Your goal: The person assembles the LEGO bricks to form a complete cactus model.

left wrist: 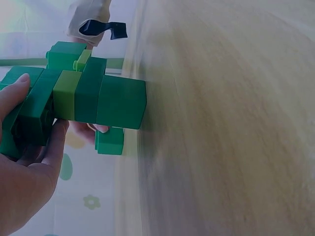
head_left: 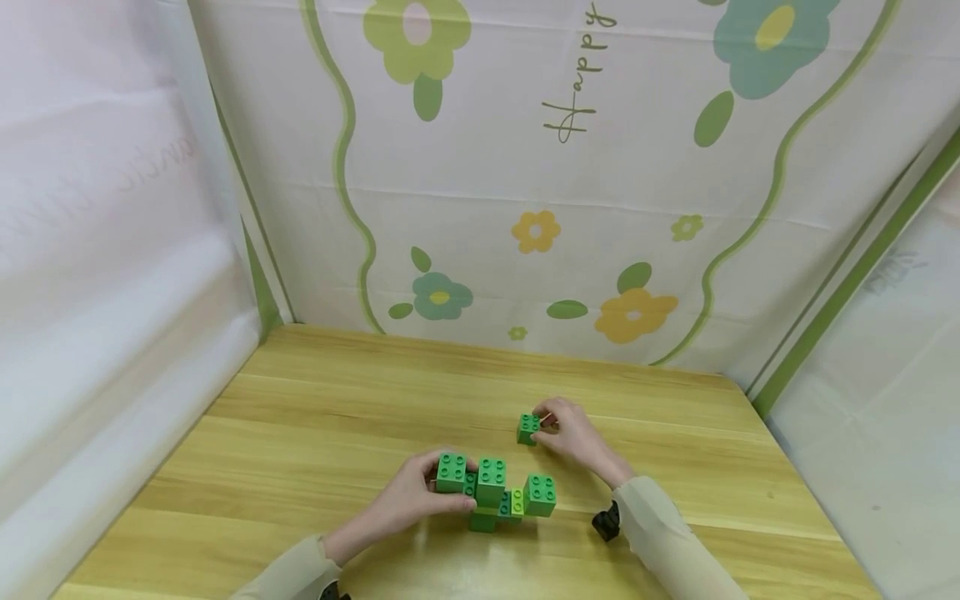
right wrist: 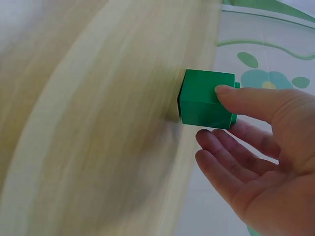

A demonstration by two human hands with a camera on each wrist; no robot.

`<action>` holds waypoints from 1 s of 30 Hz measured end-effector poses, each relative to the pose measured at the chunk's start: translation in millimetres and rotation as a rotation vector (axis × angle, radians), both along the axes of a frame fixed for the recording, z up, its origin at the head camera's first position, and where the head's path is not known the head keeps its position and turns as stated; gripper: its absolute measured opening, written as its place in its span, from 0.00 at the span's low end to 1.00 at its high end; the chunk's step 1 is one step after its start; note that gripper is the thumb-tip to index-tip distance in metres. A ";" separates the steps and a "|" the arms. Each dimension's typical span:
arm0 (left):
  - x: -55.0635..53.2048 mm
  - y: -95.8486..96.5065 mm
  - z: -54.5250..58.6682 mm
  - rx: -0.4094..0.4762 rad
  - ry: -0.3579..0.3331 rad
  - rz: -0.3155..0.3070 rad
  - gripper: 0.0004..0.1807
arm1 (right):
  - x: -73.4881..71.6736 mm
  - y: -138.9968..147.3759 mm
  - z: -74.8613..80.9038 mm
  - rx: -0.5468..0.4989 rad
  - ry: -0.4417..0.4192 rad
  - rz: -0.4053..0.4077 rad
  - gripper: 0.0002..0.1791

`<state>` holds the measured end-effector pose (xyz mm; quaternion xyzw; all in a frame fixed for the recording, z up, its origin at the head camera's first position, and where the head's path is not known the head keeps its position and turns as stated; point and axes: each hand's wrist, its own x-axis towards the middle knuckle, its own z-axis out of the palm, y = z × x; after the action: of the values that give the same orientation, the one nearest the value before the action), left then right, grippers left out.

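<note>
My left hand [head_left: 415, 496] grips the left part of a built-up figure of green toy building bricks [head_left: 491, 479], thumb in front and fingers behind. In the left wrist view, the brick figure [left wrist: 88, 96] shows dark green blocks with a lime layer between them. Farther back and to the right, my right hand [head_left: 572, 433] pinches a single green brick [head_left: 527, 428], studs up. The right wrist view has this brick [right wrist: 206, 98] between the thumb and a finger, with the other fingers loosely bent below. Whether it touches the table cannot be told.
The wooden table [head_left: 337, 400] stretches out under both hands. A white cloth with flower prints [head_left: 480, 167] hangs behind it, with more white cloth at the left and right sides. Dark wrist devices [head_left: 606, 522] sit at both sleeves.
</note>
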<state>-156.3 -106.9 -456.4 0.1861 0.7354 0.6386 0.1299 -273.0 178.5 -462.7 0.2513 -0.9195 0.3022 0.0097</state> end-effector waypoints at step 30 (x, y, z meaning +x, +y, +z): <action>1.0 2.0 0.8 -0.019 -0.009 0.017 0.24 | 43.3 -12.1 47.4 -0.098 0.107 0.065 0.15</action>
<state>-155.2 -104.9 -455.5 0.1758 0.7425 0.6333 0.1295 -229.7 166.4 -415.3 0.2962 -0.8931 0.3331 0.0612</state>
